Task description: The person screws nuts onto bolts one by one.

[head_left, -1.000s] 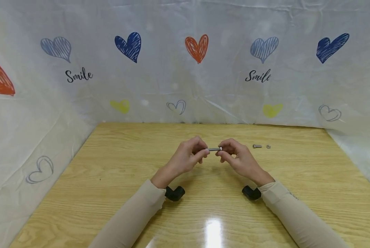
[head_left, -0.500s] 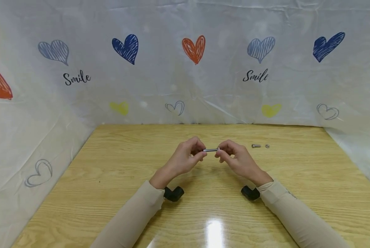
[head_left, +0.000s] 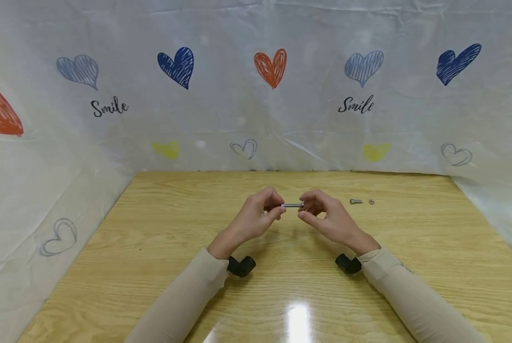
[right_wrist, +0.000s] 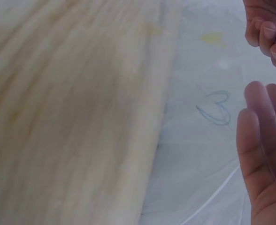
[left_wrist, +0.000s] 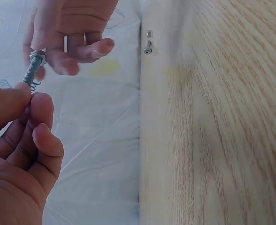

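Note:
In the head view a silver bolt (head_left: 292, 205) lies level between the two hands above the table. My left hand (head_left: 256, 214) pinches its left end between thumb and forefinger, hiding that end. A hex nut (left_wrist: 37, 56) sits at the right end of the threaded shaft, seen in the left wrist view. Around the nut my right hand (head_left: 326, 216) has its thumb and forefinger spread apart; whether a fingertip touches it I cannot tell. The right wrist view shows several right-hand fingers (right_wrist: 257, 140) fairly straight, with the bolt mostly out of frame.
A second bolt (head_left: 356, 201), with a socket head, lies on the wooden table (head_left: 174, 228) right of the hands. Beside it is a loose nut (head_left: 371, 202). A white sheet (head_left: 221, 109) printed with hearts rises behind the table's far edge.
My right thumb and forefinger have parted from around the nut, which shows more plainly now. My left hand keeps its pinch on the bolt. The loose bolt and nut stay put.

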`<state>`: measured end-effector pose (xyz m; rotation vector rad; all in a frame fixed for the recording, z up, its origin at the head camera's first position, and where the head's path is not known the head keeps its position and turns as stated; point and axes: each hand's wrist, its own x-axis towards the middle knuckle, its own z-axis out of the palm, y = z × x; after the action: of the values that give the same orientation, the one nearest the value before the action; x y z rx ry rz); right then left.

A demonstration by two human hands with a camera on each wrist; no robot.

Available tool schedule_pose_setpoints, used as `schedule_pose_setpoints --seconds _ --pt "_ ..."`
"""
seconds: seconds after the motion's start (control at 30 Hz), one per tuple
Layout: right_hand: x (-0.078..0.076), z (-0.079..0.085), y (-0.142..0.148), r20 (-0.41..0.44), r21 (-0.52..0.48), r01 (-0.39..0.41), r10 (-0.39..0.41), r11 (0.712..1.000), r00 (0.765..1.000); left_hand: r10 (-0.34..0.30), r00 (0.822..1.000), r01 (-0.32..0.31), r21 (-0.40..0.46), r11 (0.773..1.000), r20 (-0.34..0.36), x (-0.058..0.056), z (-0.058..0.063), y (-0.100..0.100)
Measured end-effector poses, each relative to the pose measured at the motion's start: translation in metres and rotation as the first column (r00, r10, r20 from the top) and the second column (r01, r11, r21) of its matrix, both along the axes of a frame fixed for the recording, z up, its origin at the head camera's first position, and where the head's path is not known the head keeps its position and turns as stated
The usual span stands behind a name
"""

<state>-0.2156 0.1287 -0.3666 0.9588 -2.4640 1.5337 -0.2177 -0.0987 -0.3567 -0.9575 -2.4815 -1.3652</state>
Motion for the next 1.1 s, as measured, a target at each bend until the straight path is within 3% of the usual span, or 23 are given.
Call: schedule_pose_setpoints --seconds 0.07,0.27,0.43,0.53,0.77,1.1 --pt "-0.005 -0.004 -0.001 -0.004 -0.024 -0.011 0.011 1.0 1.0 0.0 1.0 0.0 0.007 1.0 0.003 0.0 0.001 0.0" --pt "0.009 0.021 -0.009 -0.013 -0.061 -0.051 0.051 0.997 0.999 -0.004 1.0 0.004 0.019 1.0 0.001 0.001 0.001 0.0" --pt "0.011 0.026 -0.013 -0.032 -0.072 -0.063 0.061 0.995 0.998 0.007 1.0 -0.006 0.023 1.0 -0.016 0.001 0.003 -0.002" --pt "0.009 0.024 -0.014 -0.038 -0.08 -0.062 0.059 0.995 0.998 0.011 1.0 -0.011 0.028 1.0 -0.011 0.001 0.004 -0.003" --pt "-0.01 -0.001 -0.01 -0.008 -0.083 -0.043 0.042 0.996 0.999 0.017 1.0 -0.017 0.042 0.999 0.006 0.0 0.002 -0.003" --pt "-0.014 -0.008 -0.009 -0.038 -0.097 -0.051 0.048 0.994 0.998 0.037 0.999 -0.038 0.044 0.998 0.025 -0.001 0.0 -0.001"
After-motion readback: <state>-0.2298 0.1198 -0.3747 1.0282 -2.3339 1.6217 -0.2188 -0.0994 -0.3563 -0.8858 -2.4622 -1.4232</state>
